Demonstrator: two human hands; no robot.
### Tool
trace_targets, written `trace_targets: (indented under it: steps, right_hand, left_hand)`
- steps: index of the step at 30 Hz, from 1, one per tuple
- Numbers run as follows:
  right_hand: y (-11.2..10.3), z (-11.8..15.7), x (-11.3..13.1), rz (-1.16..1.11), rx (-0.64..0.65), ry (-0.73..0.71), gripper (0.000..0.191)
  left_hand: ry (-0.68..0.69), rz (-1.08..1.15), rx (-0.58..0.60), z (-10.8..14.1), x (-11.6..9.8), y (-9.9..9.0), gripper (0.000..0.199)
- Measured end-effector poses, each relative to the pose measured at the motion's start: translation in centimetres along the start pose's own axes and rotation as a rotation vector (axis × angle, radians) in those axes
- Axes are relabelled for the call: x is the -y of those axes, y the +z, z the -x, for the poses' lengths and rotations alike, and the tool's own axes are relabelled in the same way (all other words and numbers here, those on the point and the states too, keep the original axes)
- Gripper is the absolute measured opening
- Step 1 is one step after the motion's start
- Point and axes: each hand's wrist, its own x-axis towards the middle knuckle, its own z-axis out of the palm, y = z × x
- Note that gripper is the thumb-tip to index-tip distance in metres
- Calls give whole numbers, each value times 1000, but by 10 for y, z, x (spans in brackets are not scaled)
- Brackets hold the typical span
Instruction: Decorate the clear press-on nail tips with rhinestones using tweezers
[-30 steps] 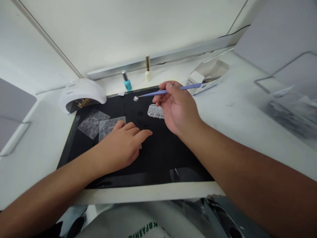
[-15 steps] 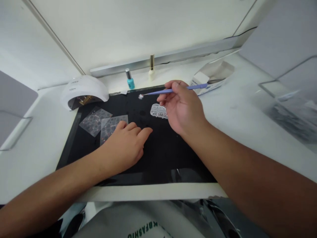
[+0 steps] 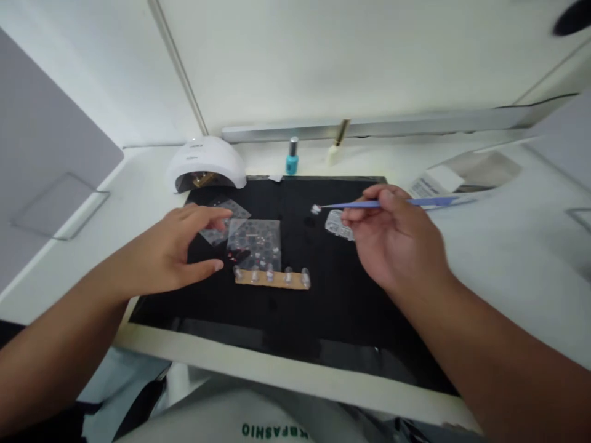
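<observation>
My right hand (image 3: 392,237) grips purple tweezers (image 3: 360,204), whose tip points left and carries a small white decoration (image 3: 316,209) above the black mat (image 3: 323,332). Beneath that hand's fingers lies a clear compartment case (image 3: 338,224), partly covered. To the left, my left hand (image 3: 184,249) is open, thumb and fingers spread apart, holding nothing. Just right of it are a clear sticker sheet (image 3: 263,237) and a second sheet (image 3: 237,209) under its edge. A tan strip (image 3: 272,282) bearing several clear nail tips (image 3: 289,275) sits at the near edge of the front sheet.
A white nail lamp (image 3: 207,160) stands at the back left with something gold inside. Behind the mat are a turquoise polish bottle (image 3: 292,159) and a cream bottle with a gold cap (image 3: 338,143). An opened white box (image 3: 466,175) lies at the back right.
My left hand has moved left and opened, uncovering the strip of nail tips. My right hand still holds the tweezers with the decoration. The whole view has shifted, so things appear further right.
</observation>
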Motion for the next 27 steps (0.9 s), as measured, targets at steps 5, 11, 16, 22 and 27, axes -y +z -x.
trace_targets:
  steps: [5, 11, 16, 22, 27]
  right_hand:
    - [-3, 5, -5, 55, 42, 30, 15]
    - [-9, 7, -13, 100, 115, 28, 8]
    - [-12, 9, -12, 120, 182, 34, 9]
    - [-11, 25, -14, 210, 188, 2, 14]
    - [0, 41, -14, 240, 273, 21, 14]
  left_hand:
    - [19, 215, 124, -1, 6, 16, 20]
    - [46, 308, 181, -2, -2, 46, 41]
    - [70, 388, 164, 0, 2, 61, 38]
    - [68, 384, 127, 2, 2, 68, 33]
    - [75, 358, 70, 4, -3, 65, 36]
